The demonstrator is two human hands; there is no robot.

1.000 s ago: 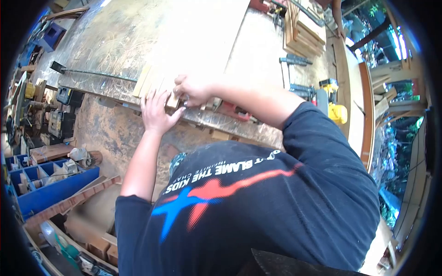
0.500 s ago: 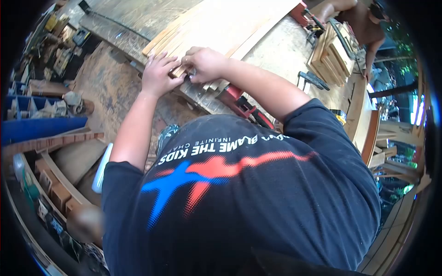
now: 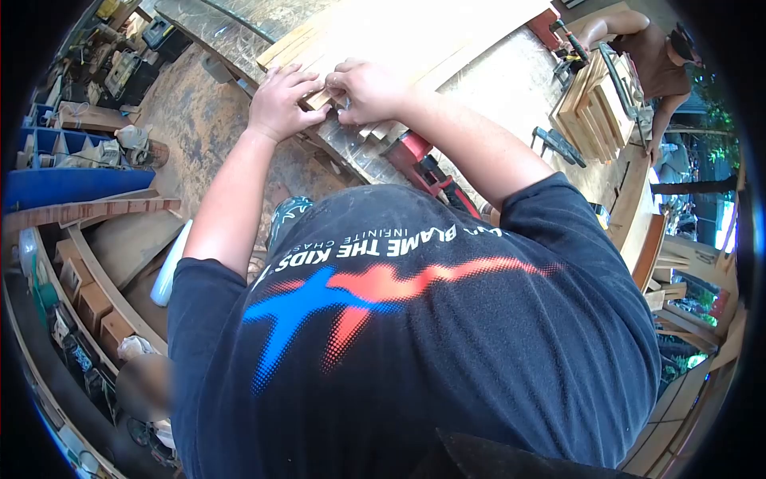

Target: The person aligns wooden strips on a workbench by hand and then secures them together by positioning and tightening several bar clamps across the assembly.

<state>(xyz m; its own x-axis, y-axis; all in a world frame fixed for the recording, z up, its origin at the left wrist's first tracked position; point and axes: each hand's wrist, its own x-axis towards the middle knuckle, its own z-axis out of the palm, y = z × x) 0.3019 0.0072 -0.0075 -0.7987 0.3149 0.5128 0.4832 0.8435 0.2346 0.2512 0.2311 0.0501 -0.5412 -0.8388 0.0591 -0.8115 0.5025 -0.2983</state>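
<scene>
The left hand [image 3: 279, 102] is laid palm-down, fingers spread and slightly curled, on the near ends of a row of wooden slats [image 3: 375, 40] arranged side by side on the workbench [image 3: 511, 80]; nothing is enclosed by it. The right hand [image 3: 369, 89] is placed just beside it, fingers curled down over the end of one slat; whether that slat is actually pinched cannot be determined, since the fingertips are hidden. The slat ends are located at the near edge of the bench, directly under both hands. A red clamp [image 3: 423, 168] is seen against the bench edge, just to the right of the hands. On the dark T-shirt [image 3: 415, 335], the white lettering "BLAME THE KIDS" and, in smaller type, "INFINITE CHA…" can be read upside down, above a blue and red graphic. A stack of wooden frames [image 3: 594, 104] is positioned further along the bench, with another person [image 3: 638, 48] leaning over it. Blue bins [image 3: 56, 152] are visible at the left, on the floor side.
</scene>
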